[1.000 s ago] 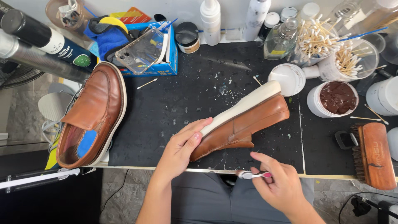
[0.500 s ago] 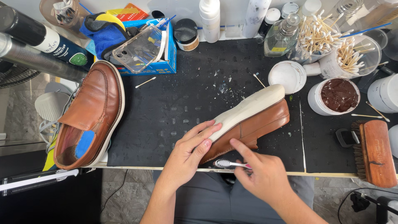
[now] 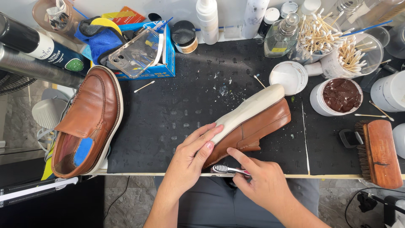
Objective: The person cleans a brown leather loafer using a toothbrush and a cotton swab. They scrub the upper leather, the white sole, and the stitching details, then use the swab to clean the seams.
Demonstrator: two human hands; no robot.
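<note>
Bright, even overhead light, soft and diffuse. Short soft shadows fall toward 6 o'clock under the tan shoe [image 3: 253, 122] and both hands. Mild glare on the clear phone case [image 3: 136, 52] at 11 and the glass bottle [image 3: 282, 39] at 1. Focus sharp centre-frame. Wide-angle bending at the edges, strongest at 9 and 3. Bottom corners dim.

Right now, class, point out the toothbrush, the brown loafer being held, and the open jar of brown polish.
toothbrush [image 3: 223, 169], head view, on its bristled head.
brown loafer [image 3: 263, 122], head view, on its leather side.
open jar of brown polish [image 3: 341, 94], head view, on the polish surface.
</note>
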